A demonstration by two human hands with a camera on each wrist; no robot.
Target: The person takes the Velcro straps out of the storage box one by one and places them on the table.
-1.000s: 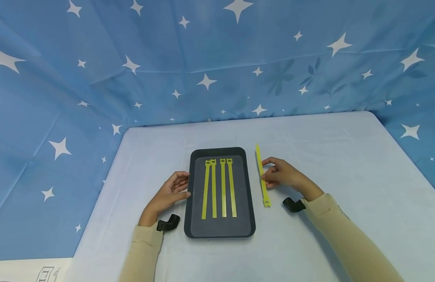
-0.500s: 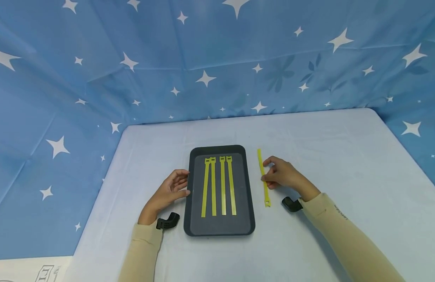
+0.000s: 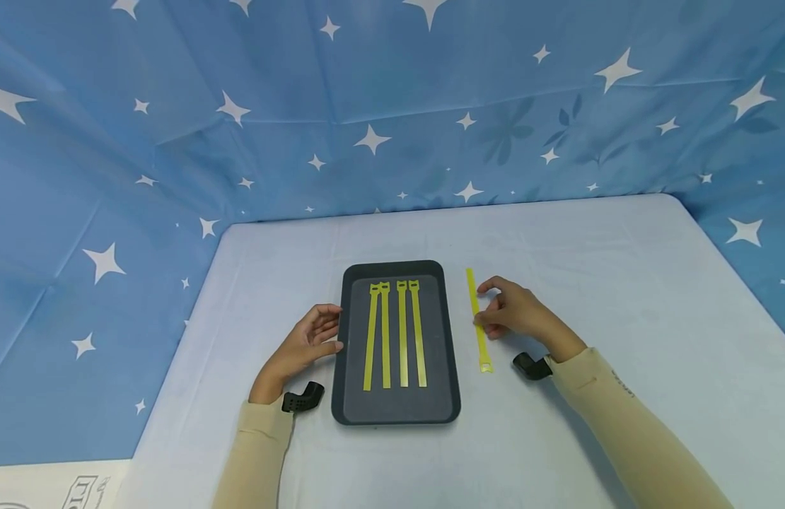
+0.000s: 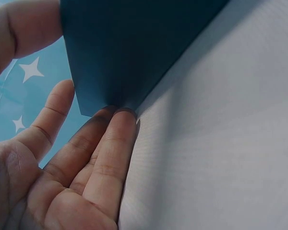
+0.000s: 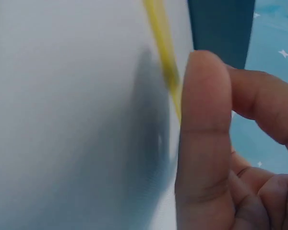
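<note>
Yellow strap [image 3: 482, 346]: shifted slightly toward bench [image 3: 481, 445]'s near edge; likely light, bendy; best gripped midway.
Right hand [image 3: 516, 311]: pinching it.
Left hand [image 3: 303, 346]: spread, touching tray [image 3: 399, 406].

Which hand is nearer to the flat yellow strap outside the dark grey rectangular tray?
Right. The right hand holds the yellow strap near its middle; the left hand touches the left wall of the tray, across from the strap.

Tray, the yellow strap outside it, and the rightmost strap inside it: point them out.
Tray [image 3: 402, 408], head view: bare floor near its lower edge.
Outside strap [image 3: 482, 345], head view: its lower length.
Rightmost inside strap [image 3: 419, 334], head view: middle of its length.
</note>
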